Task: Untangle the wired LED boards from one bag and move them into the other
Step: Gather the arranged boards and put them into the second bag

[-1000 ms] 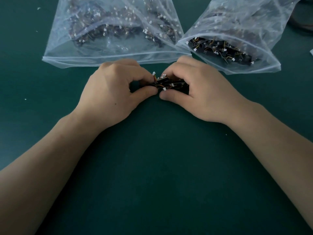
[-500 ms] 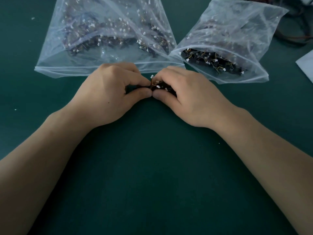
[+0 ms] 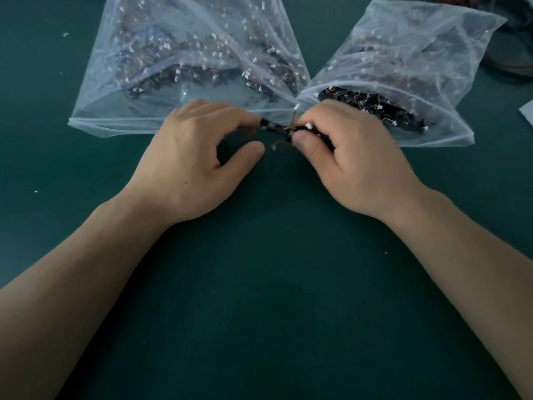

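Observation:
Two clear plastic bags lie at the far side of the green table. The left bag (image 3: 121, 90) holds a large tangle of black wired LED boards with white connectors. The right bag (image 3: 432, 53) gapes open toward me with a smaller pile of boards inside. Between my hands is a small black clump of wired LED boards (image 3: 281, 129) with orange wires. My right hand (image 3: 354, 157) grips most of the clump between thumb and curled fingers. My left hand (image 3: 196, 157) holds one black board end at its fingertips, with its thumb spread away below.
The green table surface (image 3: 274, 284) stretches toward me between my forearms. A white paper corner (image 3: 526, 112) shows at the right edge. Dark cables (image 3: 507, 53) lie at the far right behind the right bag.
My hands have drawn slightly apart, stretching the clump between them. My left thumb has come off the clump and spread away. The view has shifted so the bags sit lower in frame.

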A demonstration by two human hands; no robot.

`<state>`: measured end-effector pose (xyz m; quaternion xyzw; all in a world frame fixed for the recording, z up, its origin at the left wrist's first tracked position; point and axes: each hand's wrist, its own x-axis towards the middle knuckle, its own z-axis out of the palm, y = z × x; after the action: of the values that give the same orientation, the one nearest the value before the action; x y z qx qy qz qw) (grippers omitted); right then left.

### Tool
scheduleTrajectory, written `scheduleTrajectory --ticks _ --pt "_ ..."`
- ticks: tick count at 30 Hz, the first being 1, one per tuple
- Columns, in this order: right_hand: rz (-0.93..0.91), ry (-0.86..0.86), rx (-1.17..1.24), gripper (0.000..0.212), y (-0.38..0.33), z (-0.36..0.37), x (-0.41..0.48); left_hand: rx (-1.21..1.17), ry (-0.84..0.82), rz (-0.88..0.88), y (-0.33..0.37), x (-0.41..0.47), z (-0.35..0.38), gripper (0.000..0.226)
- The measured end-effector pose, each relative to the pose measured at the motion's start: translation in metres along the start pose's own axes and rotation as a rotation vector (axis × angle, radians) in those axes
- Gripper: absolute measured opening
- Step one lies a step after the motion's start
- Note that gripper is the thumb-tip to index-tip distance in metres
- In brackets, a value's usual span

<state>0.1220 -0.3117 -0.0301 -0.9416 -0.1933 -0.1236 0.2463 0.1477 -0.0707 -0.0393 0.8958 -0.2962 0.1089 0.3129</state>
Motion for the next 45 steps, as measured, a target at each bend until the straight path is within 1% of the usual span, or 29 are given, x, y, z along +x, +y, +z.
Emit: scheduleTrajectory --ticks 4,6,9,12,16,18,20,22,23,26,27,29,32,34,37,40,45 --pt "0.098 0.102 -0.054 0.028 0.016 -0.010 -0.001 0.065 -0.037 -0.045 -0.002 0.001 0.000 0.041" --pt "0.158 0.119 -0.108 0.026 0.023 -0.016 -0.001 0.104 -0.040 -0.057 -0.002 0.000 0.001 0.041" --pt "0.230 0.119 -0.246 0.028 0.027 -0.021 0.002 0.142 -0.029 -0.073 0.000 -0.001 0.001 0.038" --pt "0.262 0.177 -0.390 0.026 0.028 -0.021 0.003 0.188 -0.020 -0.099 0.002 -0.002 0.003 0.037" --pt "0.283 0.211 -0.571 0.025 0.028 -0.019 0.005 0.256 -0.020 -0.134 0.001 -0.002 0.005 0.045" --pt "0.307 0.244 -0.558 0.023 0.026 -0.018 0.006 0.274 -0.013 -0.154 0.001 -0.002 0.005 0.052" --pt "0.317 0.257 -0.522 0.027 0.024 -0.017 0.005 0.278 -0.006 -0.165 0.002 -0.002 0.006 0.054" --pt "0.299 0.250 -0.494 0.021 0.023 -0.017 0.005 0.289 -0.012 -0.166 0.002 -0.003 0.007 0.052" --pt "0.294 0.232 -0.477 0.016 0.023 -0.018 0.005 0.296 -0.020 -0.165 0.002 -0.003 0.007 0.052" --pt "0.298 0.140 -0.367 0.015 0.020 -0.016 0.005 0.301 -0.035 -0.167 0.000 -0.002 0.006 0.051" --pt "0.297 0.117 -0.310 0.015 0.018 -0.014 0.004 0.301 -0.036 -0.166 0.000 -0.002 0.006 0.051" --pt "0.286 0.081 -0.222 0.024 0.015 -0.012 0.003 0.302 -0.037 -0.162 -0.001 -0.002 0.006 0.050" --pt "0.285 0.063 -0.168 0.036 0.015 -0.013 0.003 0.299 -0.042 -0.161 -0.001 -0.003 0.006 0.049" --pt "0.289 0.066 -0.170 0.030 0.018 -0.013 0.003 0.300 -0.040 -0.161 -0.001 -0.002 0.007 0.048" --pt "0.272 0.061 -0.221 0.014 0.019 -0.010 0.004 0.296 -0.039 -0.162 -0.001 -0.002 0.007 0.046" --pt "0.298 0.091 -0.205 0.009 0.021 -0.011 0.005 0.290 -0.042 -0.160 -0.001 -0.002 0.007 0.048" --pt "0.359 0.258 -0.229 0.010 0.023 -0.015 0.006 0.285 -0.046 -0.167 -0.001 -0.002 0.006 0.049"
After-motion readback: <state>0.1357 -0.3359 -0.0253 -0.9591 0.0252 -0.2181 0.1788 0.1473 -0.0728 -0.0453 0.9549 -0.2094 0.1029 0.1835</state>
